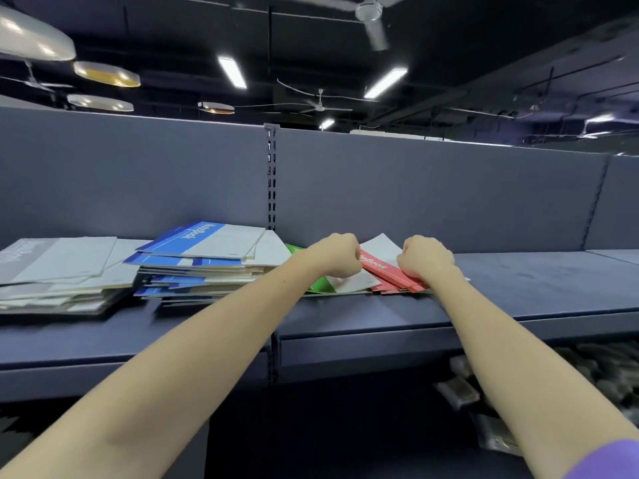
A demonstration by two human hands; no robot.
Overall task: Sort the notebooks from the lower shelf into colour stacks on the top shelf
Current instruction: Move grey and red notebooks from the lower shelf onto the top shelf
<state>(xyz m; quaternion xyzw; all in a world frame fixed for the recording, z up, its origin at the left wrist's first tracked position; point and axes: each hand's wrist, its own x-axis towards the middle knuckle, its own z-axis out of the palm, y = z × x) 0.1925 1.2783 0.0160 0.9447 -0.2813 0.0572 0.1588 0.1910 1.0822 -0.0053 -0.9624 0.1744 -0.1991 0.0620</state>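
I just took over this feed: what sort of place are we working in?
Probably a shop or stockroom aisle: slotted metal shelving holding notebook stacks, under a dark open ceiling with strip lights and ceiling fans.

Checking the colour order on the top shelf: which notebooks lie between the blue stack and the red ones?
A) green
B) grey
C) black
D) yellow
A: the green notebooks lie under the left hand, between the blue stack and the red notebooks that the right hand holds.
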